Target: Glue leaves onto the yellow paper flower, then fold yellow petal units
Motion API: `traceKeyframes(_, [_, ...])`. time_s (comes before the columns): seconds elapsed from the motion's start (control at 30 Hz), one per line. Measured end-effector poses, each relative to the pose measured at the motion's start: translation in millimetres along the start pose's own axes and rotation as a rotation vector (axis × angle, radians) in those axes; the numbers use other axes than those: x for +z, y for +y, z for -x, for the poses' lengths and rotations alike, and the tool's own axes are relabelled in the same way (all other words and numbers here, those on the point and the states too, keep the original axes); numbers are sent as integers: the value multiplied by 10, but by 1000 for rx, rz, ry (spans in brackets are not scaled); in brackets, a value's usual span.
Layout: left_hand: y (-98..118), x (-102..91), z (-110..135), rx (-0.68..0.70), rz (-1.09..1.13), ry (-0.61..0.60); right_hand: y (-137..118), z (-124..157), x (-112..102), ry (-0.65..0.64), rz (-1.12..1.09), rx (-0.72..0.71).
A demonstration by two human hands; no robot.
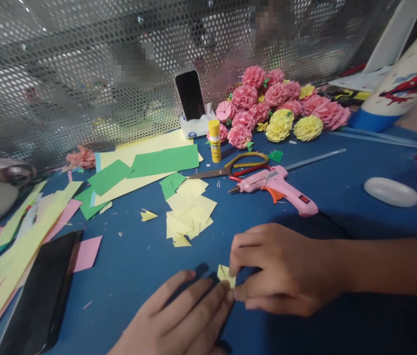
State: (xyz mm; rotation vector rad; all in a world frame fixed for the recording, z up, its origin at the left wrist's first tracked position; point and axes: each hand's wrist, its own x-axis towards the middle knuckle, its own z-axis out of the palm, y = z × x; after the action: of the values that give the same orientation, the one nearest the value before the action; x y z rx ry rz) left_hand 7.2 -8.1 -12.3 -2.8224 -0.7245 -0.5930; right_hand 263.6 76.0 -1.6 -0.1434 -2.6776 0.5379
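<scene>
A small folded piece of pale yellow paper (224, 272) lies near the front of the blue table, between my two hands. My right hand (282, 268) has its fingers curled and pinches the paper's right side. From the lower left, my left hand (179, 315) reaches in with outer fingers extended, while the tips of its index finger and thumb hold the paper's lower edge. A loose pile of yellow paper squares (190, 209) sits just beyond, with one small folded yellow piece (148, 215) to its left.
Behind are scissors (226, 170), a pink glue gun (278, 187), a glue stick (215, 143) and pink and yellow paper flowers (245, 96). Green paper (166, 160) and paper strips (27, 251) lie left, near a black phone (42, 296). At right are a white oval object (391, 192) and a bottle (397, 84).
</scene>
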Motion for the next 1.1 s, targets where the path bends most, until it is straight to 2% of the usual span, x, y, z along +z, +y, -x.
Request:
traceKeyframes(0.17, [25, 87, 74, -42, -46, 21, 20, -4, 8, 6, -8, -28])
traceKeyframes(0.33, [44, 43, 16, -100, -38, 3, 51, 0, 9, -8, -47, -24])
traceKeyframes(0.47, [54, -1, -13, -139, -19, -15, 79, 11, 13, 62, -75, -40])
traceKeyframes(0.6, [52, -23, -17, -163, 8, -35, 102, 1, 14, 125, -9, 22])
traceKeyframes(0.73, [49, -26, 1, -141, 21, -19, 115, -25, 9, 98, 15, 88])
traceKeyframes(1.1, [90, -67, -14, -120, 2, -52, 137, -55, 16, -5, -139, 162])
